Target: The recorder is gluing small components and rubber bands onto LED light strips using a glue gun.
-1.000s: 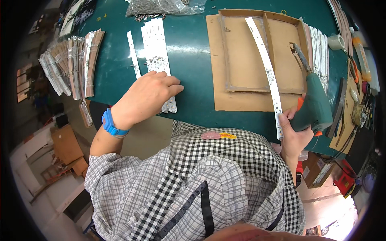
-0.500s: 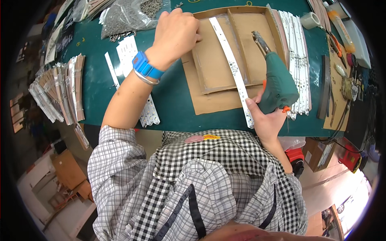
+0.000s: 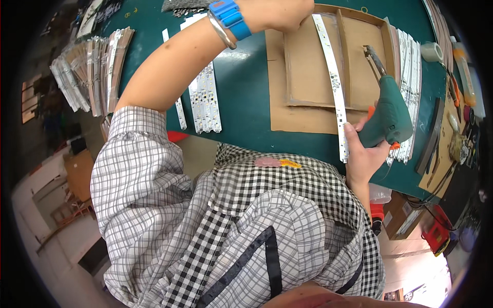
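And there went the left hand [image 3: 285,14], away from the strip stack [image 3: 206,105] left of the cardboard tray [image 3: 314,69] and up to the tray's far left corner, right by the far end of the white strip [image 3: 336,87]! That seemed to put the work at the tray rather than at the stack. The left fingers were curled in, but whether they pinched anything or touched the strip, I couldn't tell.

The right hand [image 3: 366,158], as before, stayed nearer the body than the tray, thumb pressing the strip's near end while the fingers gripped a green pistol-shaped tool [image 3: 387,115]. A double load! The strip slanted across the tray's left compartment, its near end jutting past the near wall, while the tool's metal nose pointed over the right compartment.

What stood in the way? The left forearm [image 3: 169,61] cut across the far part of that stack, and the tool partly covered more strips [image 3: 408,72] just right of the tray. A white roll [image 3: 431,52] sat farther right; wrapped bundles [image 3: 95,72] lay well left of the tray.
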{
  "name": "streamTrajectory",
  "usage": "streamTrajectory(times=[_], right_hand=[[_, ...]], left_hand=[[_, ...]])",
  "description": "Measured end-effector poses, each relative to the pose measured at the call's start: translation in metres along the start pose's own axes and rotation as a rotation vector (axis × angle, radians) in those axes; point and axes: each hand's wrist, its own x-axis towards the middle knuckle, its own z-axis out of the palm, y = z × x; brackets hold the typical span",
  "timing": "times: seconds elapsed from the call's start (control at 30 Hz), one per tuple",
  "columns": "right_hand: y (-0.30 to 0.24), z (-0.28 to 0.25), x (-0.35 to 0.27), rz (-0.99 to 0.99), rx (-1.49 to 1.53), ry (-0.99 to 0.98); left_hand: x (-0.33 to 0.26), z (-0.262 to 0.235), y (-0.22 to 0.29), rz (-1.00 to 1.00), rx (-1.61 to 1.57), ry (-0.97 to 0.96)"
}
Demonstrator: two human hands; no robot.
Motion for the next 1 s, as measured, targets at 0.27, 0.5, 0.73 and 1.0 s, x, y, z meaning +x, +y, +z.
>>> streamTrajectory(times=[0.27,0.5,0.73,1.0], right_hand=[[-0.002,0.003,0.001,-0.063,-0.005,0.037],[0.003,-0.002,-0.001,-0.024,-0.022,-0.002],[-0.002,-0.004,0.0,-0.008,-0.006,0.071],[-0.002,-0.013,0.004,-0.032,0.006,0.088]], left_hand=[[-0.019,-0.009,-0.01,0.067,-0.403,0.151],[-0.042,-0.01,-0.02,-0.114,-0.697,0.157],[-0.037,-0.004,-0.002,-0.286,-0.936,0.022],[-0.038,0.015,0.013,-0.316,-1.533,-0.007]])
